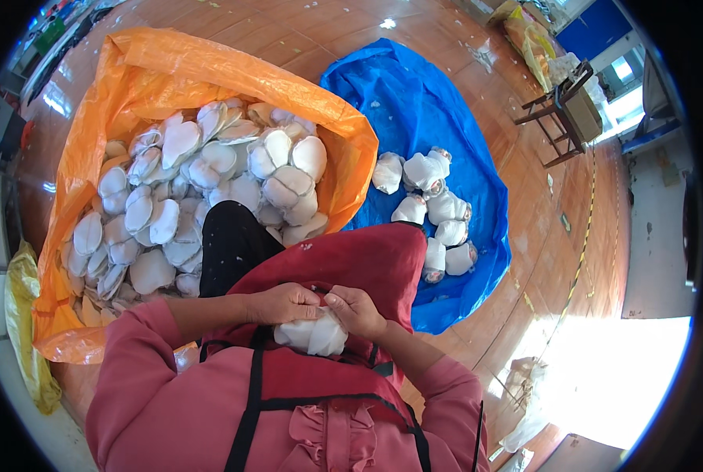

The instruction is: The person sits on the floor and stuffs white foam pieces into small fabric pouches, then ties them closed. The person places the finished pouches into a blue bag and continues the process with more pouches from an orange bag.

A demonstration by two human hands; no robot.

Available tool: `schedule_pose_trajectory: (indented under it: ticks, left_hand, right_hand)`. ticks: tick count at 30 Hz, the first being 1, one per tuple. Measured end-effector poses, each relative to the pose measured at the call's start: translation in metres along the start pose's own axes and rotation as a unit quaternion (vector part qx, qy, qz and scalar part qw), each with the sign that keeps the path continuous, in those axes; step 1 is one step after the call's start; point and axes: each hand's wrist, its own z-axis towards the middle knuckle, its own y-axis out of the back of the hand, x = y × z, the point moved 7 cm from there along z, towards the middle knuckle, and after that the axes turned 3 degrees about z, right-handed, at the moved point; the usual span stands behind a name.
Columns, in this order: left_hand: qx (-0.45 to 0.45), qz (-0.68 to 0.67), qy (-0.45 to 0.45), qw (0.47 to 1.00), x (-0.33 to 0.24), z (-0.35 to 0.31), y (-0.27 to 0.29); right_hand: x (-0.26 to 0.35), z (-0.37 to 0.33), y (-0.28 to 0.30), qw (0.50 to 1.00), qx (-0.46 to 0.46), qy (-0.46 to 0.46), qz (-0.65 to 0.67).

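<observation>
From the head view, both forearms in pink sleeves come in from the lower edge and bend inward, so the hands meet over the person's lap at about the picture's 6 o'clock. The left hand (287,304) lies knuckles up, fingers curled down over the top of a white cloth piece (313,333); its grip is pressed onto the cloth. The right hand (357,309), just at 3 o'clock of the left and touching it, has its fingers bent and pinching the same piece at its upper edge. The cloth piece bulges out below both hands, resting against a dark red apron (367,263).

At 10 o'clock of the hands, an orange sack (131,75) lies open on the wooden floor (304,31), filled with many white rounded cloth pieces (210,173). At 2 o'clock, a blue sheet (414,102) is spread on the floor, carrying a smaller heap of white bundled pieces (434,208). A wooden stool (564,110) stands well apart at the upper right.
</observation>
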Motion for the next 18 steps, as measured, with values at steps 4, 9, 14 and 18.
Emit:
schedule_pose_trajectory:
  ticks: [4,9,14,18]
  left_hand:
    - [0.004,0.058,-0.024,0.998,-0.007,-0.004,-0.003]
    - [0.000,0.114,-0.087,0.990,-0.019,-0.012,-0.008]
    - [0.002,0.090,-0.066,0.994,0.000,-0.019,-0.016]
    - [-0.002,0.103,-0.071,0.992,0.007,-0.022,-0.020]
  right_hand:
    - [-0.002,-0.006,0.001,0.994,-0.023,0.059,0.089]
    - [-0.014,-0.012,-0.001,0.989,-0.045,0.091,0.108]
    - [-0.019,-0.020,-0.008,0.985,-0.048,0.091,0.141]
    - [-0.028,-0.026,-0.011,0.979,-0.055,0.105,0.163]
